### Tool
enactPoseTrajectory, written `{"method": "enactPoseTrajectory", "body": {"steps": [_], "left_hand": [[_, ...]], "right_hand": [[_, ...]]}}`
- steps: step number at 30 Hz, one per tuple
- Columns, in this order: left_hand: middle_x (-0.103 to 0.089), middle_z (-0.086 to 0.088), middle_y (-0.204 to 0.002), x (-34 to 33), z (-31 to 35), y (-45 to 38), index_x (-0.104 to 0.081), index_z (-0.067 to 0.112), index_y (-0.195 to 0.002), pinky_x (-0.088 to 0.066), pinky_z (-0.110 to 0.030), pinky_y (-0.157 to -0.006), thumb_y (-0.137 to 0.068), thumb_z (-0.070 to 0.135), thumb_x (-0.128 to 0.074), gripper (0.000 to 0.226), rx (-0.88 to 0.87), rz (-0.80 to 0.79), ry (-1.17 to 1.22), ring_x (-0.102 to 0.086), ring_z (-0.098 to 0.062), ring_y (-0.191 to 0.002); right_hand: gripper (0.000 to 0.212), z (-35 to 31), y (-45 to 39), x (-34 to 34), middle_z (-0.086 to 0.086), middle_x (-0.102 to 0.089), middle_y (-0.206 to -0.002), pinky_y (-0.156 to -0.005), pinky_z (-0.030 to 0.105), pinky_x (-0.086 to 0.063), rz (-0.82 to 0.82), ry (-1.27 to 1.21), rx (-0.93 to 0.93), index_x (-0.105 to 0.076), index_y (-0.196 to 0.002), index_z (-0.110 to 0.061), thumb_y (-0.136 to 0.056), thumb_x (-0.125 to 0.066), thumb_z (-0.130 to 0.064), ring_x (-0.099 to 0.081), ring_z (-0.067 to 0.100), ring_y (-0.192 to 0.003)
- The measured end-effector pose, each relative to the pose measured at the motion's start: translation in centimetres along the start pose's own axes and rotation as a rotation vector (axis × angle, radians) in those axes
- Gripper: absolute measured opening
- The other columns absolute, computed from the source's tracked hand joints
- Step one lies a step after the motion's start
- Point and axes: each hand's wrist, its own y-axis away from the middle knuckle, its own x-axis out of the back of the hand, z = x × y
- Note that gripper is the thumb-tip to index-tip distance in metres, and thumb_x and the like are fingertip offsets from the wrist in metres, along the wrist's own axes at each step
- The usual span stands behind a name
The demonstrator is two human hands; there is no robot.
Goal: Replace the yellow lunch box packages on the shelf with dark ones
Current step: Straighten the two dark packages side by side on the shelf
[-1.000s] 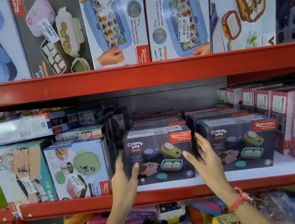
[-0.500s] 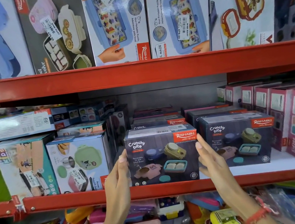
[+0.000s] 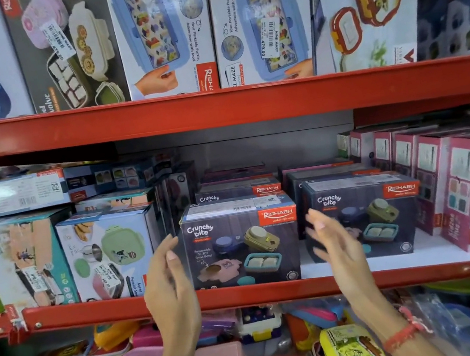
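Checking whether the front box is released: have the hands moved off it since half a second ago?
Yes. Both hands, left and right, came outward off the dark box, which sits on the red shelf edge.

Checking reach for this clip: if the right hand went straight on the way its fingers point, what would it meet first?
Probably the second dark Crunchy Bite lunch box package: the open right hand points up and into the shelf across that box's left front edge. Depth is unclear; it might pass through the gap beside the front dark package instead.

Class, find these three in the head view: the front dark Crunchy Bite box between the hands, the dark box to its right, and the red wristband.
Front dark Crunchy Bite box (image 3: 241, 249): head view, front panel.
Right dark box (image 3: 372, 216): head view, front panel.
Red wristband (image 3: 401, 333): head view, band on the wrist.
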Motion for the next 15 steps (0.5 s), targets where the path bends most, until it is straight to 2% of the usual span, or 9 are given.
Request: {"method": "enactPoseTrajectory", "body": {"steps": [3, 5, 6, 8, 10, 12, 13, 15], "left_hand": [[-0.069, 0.009, -0.106, -2.2, 1.4, 0.8, -0.062, 0.028, -0.106, -0.052, -0.033, -0.088, -0.097, 0.028, -0.035, 0.028, -0.093, 0.023, 0.067, -0.064, -0.012, -0.103], [-0.07, 0.014, -0.097, -4.7, 2.5, 2.0, -0.063, 0.03, -0.1, -0.054, -0.024, -0.081, -0.096, 0.028, -0.036, 0.027, -0.091, -0.107, 0.126, -0.066, -0.009, -0.097], [-0.07, 0.016, -0.099, -6.2, 3.3, 2.9, -0.063, 0.031, -0.101, -0.054, -0.023, -0.084, -0.097, 0.029, -0.036, 0.027, -0.088, -0.215, 0.135, -0.066, -0.007, -0.099], [-0.064, 0.02, -0.119, -9.4, 4.9, 5.2, -0.058, 0.032, -0.119, -0.044, -0.018, -0.099, -0.099, 0.035, -0.033, 0.031, -0.062, -0.476, 0.12, -0.056, 0.004, -0.114], [-0.035, 0.026, -0.148, -12.7, 6.0, 7.4, -0.033, 0.037, -0.143, -0.022, -0.009, -0.11, -0.098, 0.046, -0.03, 0.046, 0.009, -0.673, 0.13, -0.028, 0.015, -0.134], [-0.003, 0.027, -0.157, -15.3, 6.5, 8.4, -0.004, 0.038, -0.15, -0.007, -0.019, -0.118, -0.093, 0.056, -0.024, 0.063, 0.122, -0.739, 0.142, -0.003, 0.011, -0.143], [0.006, 0.026, -0.157, -16.3, 6.4, 8.5, 0.003, 0.037, -0.15, -0.002, -0.023, -0.118, -0.09, 0.06, -0.02, 0.069, 0.173, -0.741, 0.139, 0.004, 0.008, -0.143], [0.005, 0.018, -0.16, -17.8, 6.1, 8.0, 0.004, 0.033, -0.15, -0.002, -0.023, -0.116, -0.081, 0.071, -0.017, 0.082, 0.289, -0.727, 0.137, 0.002, 0.005, -0.142]], "right_hand": [[0.027, -0.3, -0.9, 2.9, -0.014, -0.071, -0.11, -0.101, 0.043, -0.049, 0.198, -0.009, 0.114, -0.066, -0.107, -0.03, -0.095, -0.044, -0.04, -0.064, 0.009, -0.11], [0.023, -0.2, -1.5, 4.8, -0.016, -0.071, -0.103, -0.1, 0.041, -0.048, 0.303, 0.009, 0.156, -0.064, -0.102, -0.03, -0.097, -0.043, -0.037, -0.063, 0.011, -0.108], [0.022, 0.1, -1.8, 5.7, -0.015, -0.07, -0.105, -0.1, 0.041, -0.047, 0.353, 0.027, 0.155, -0.062, -0.102, -0.03, -0.098, -0.042, -0.037, -0.061, 0.013, -0.109], [0.019, 0.8, -2.4, 7.4, -0.006, -0.063, -0.114, -0.101, 0.041, -0.045, 0.46, 0.061, 0.149, -0.057, -0.107, -0.03, -0.098, -0.043, -0.039, -0.056, 0.016, -0.112], [0.029, 1.4, -3.2, 9.2, -0.004, -0.051, -0.122, -0.105, 0.043, -0.039, 0.54, 0.11, 0.133, -0.051, -0.116, -0.032, -0.094, -0.043, -0.048, -0.047, 0.02, -0.121], [0.05, 2.1, -4.1, 10.8, -0.004, -0.043, -0.136, -0.112, 0.046, -0.03, 0.525, 0.151, 0.052, -0.042, -0.132, -0.033, -0.089, -0.042, -0.057, -0.035, 0.023, -0.135], [0.059, 2.3, -4.6, 11.5, -0.003, -0.037, -0.147, -0.116, 0.048, -0.026, 0.474, 0.154, -0.006, -0.034, -0.141, -0.034, -0.088, -0.041, -0.06, -0.029, 0.022, -0.141], [0.07, 2.4, -5.2, 12.4, -0.005, -0.023, -0.159, -0.119, 0.049, -0.021, 0.347, 0.112, -0.107, -0.02, -0.148, -0.038, -0.087, -0.038, -0.066, -0.022, 0.017, -0.145]]}}
